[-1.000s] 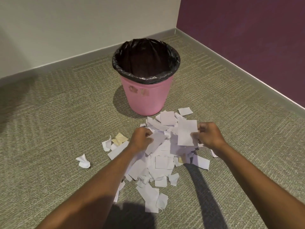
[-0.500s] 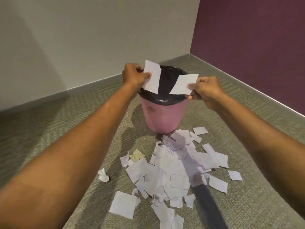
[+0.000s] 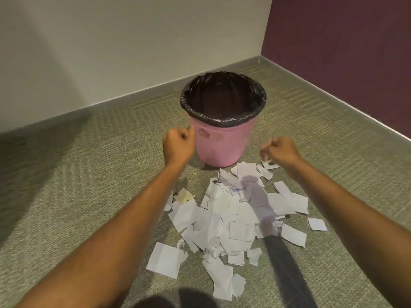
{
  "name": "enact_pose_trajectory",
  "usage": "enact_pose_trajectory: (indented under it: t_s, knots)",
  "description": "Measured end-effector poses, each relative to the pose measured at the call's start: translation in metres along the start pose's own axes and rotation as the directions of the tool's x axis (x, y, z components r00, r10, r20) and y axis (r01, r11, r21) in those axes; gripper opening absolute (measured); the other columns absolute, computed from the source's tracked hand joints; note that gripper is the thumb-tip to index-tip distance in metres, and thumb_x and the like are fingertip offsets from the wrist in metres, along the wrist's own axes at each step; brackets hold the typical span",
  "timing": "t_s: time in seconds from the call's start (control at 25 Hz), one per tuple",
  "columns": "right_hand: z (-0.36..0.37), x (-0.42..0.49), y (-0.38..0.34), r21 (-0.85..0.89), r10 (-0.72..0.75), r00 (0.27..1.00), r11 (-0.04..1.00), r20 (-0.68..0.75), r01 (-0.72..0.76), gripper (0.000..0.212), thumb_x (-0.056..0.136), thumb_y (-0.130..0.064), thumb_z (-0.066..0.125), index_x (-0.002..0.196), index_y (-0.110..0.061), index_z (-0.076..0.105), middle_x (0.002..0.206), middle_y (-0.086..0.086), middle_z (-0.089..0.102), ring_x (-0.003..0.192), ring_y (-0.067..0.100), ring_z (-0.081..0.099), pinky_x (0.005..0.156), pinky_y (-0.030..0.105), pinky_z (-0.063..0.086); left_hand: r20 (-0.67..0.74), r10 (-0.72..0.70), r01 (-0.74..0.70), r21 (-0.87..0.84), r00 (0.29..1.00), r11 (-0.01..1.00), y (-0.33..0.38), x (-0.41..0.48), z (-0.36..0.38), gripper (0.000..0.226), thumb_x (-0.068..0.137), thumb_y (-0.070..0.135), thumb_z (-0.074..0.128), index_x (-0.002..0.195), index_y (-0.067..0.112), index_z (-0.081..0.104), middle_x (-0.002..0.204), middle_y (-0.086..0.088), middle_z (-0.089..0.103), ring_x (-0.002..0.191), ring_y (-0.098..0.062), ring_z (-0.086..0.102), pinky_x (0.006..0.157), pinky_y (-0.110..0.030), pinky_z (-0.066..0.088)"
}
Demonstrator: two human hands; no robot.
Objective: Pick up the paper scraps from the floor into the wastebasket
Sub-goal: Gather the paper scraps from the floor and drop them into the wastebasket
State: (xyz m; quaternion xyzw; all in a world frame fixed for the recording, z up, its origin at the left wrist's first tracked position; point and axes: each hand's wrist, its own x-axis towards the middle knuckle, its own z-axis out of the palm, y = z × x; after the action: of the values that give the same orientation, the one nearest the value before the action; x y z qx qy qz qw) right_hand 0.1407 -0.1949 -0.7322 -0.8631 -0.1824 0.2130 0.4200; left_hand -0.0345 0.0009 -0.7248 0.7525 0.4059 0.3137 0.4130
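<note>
- Indoors, in a room corner: a pink wastebasket point(image 3: 223, 143) lined with a black bag point(image 3: 223, 97) stands upright on grey-green patterned carpet point(image 3: 89, 174), at 12 o'clock from the wearer.
- At 11 o'clock a cream wall point(image 3: 133, 41) meets the carpet along a grey skirting board point(image 3: 89, 110); at 2 o'clock a dark plum wall point(image 3: 344, 52) closes the corner.
- White paper scraps point(image 3: 233, 216) lie heaped on the floor at 6 o'clock from the basket, the nearest ones just beside its base; loose pieces trail out toward 5 and 7 o'clock.
- One tan scrap point(image 3: 184, 196) sits at the heap's 10 o'clock edge.
- Both bare forearms reach forward above the pile. The left hand point(image 3: 178, 144) is curled into a loose fist in front of the basket's 9 o'clock side, with nothing seen in it.
- The right hand point(image 3: 280, 151) is likewise curled at 3 o'clock of the basket; motion blur hides whether its fingertips pinch anything.
- Arm shadows fall dark across the heap and the carpet at 6 o'clock.
</note>
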Motion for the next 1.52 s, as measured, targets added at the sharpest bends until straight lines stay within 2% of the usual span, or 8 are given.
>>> enact_pose_trajectory:
  t_s: [0.12, 0.28, 0.52, 0.68, 0.96, 1.2, 1.36, 1.52]
  knots:
    - [0.028, -0.010, 0.083, -0.410, 0.186, 0.965, 0.907, 0.185, -0.096, 0.035, 0.078, -0.017, 0.074, 0.103, 0.006, 0.066, 0.098, 0.018, 0.067, 0.098, 0.036, 0.065, 0.079, 0.041, 0.052, 0.430, -0.103, 0.019, 0.195, 0.897, 0.981, -0.075, -0.054, 0.026, 0.036, 0.090, 0.028, 0.063, 0.064, 0.003, 0.059, 0.058, -0.009, 0.058, 0.062, -0.034, 0.067, 0.061, -0.042, 0.058]
    - [0.050, -0.027, 0.139, -0.622, 0.265, 0.914, 0.783, 0.306, -0.019, 0.110, 0.065, -0.055, 0.081, 0.150, -0.017, 0.024, 0.143, 0.023, 0.034, 0.129, 0.042, 0.044, 0.101, 0.046, 0.045, 0.684, -0.084, -0.296, 0.418, 0.725, 0.859, -0.117, -0.109, 0.061, 0.046, 0.090, 0.040, 0.061, 0.127, 0.016, 0.053, 0.124, -0.005, 0.056, 0.116, -0.023, 0.053, 0.088, -0.034, 0.046]
    - [0.055, -0.031, 0.143, -0.746, 0.040, 0.954, 0.634, 0.297, 0.205, 0.032, 0.090, -0.023, 0.057, 0.119, -0.013, 0.048, 0.110, 0.015, 0.054, 0.101, 0.038, 0.061, 0.073, 0.038, 0.048, 0.678, -0.173, -0.342, 0.554, 0.714, 0.759, -0.100, -0.122, 0.102, 0.087, 0.084, 0.055, 0.063, 0.149, 0.015, 0.022, 0.150, -0.019, 0.029, 0.135, -0.037, 0.034, 0.108, -0.043, 0.032]
    - [0.048, -0.037, 0.139, -0.794, -0.067, 0.960, 0.548, 0.271, 0.262, 0.026, 0.089, -0.004, 0.047, 0.113, -0.008, 0.056, 0.103, 0.018, 0.065, 0.094, 0.037, 0.064, 0.064, 0.033, 0.038, 0.656, -0.190, -0.406, 0.641, 0.730, 0.652, -0.110, -0.122, 0.123, 0.090, 0.081, 0.056, 0.066, 0.146, 0.013, 0.022, 0.138, -0.020, 0.040, 0.122, -0.037, 0.046, 0.099, -0.044, 0.042]
    - [0.031, -0.046, 0.132, -0.558, -0.119, 0.979, 0.808, 0.163, 0.191, 0.033, 0.086, 0.004, 0.049, 0.111, -0.005, 0.067, 0.097, 0.020, 0.071, 0.087, 0.037, 0.067, 0.068, 0.033, 0.052, 0.628, -0.125, -0.336, 0.562, 0.768, 0.756, -0.130, -0.117, 0.129, 0.056, 0.088, 0.028, 0.063, 0.136, 0.014, 0.037, 0.130, -0.013, 0.046, 0.121, -0.032, 0.044, 0.091, -0.042, 0.045]
    - [0.008, -0.053, 0.107, -0.370, -0.032, 0.999, 0.928, 0.014, 0.035, 0.011, 0.087, 0.002, 0.057, 0.081, -0.003, 0.065, 0.074, 0.008, 0.060, 0.065, 0.023, 0.053, 0.046, 0.024, 0.034, 0.489, -0.211, 0.112, 0.224, 0.846, 0.968, -0.129, -0.098, 0.113, 0.026, 0.074, -0.004, 0.063, 0.064, 0.020, 0.059, 0.073, -0.009, 0.067, 0.050, -0.008, 0.058, 0.052, -0.022, 0.048]
    - [0.000, -0.057, 0.089, -0.172, 0.038, 0.999, 0.984, -0.025, -0.041, 0.017, 0.086, -0.002, 0.064, 0.102, -0.008, 0.070, 0.088, 0.010, 0.066, 0.073, 0.024, 0.061, 0.048, 0.021, 0.038, 0.490, -0.262, 0.265, 0.065, 0.832, 0.962, -0.109, -0.089, 0.093, 0.016, 0.079, -0.001, 0.068, 0.068, 0.010, 0.066, 0.064, -0.013, 0.066, 0.047, -0.022, 0.060, 0.046, -0.043, 0.057]
    - [-0.011, -0.064, 0.060, 0.063, 0.081, 0.993, 0.995, -0.085, -0.076, 0.033, 0.085, -0.006, 0.070, 0.118, -0.006, 0.067, 0.097, 0.010, 0.071, 0.079, 0.024, 0.067, 0.055, 0.024, 0.047, 0.478, -0.244, 0.365, -0.178, 0.844, 0.914, -0.058, -0.072, 0.065, 0.007, 0.082, -0.003, 0.069, 0.083, 0.003, 0.066, 0.070, -0.008, 0.065, 0.052, -0.017, 0.057, 0.047, -0.025, 0.051]
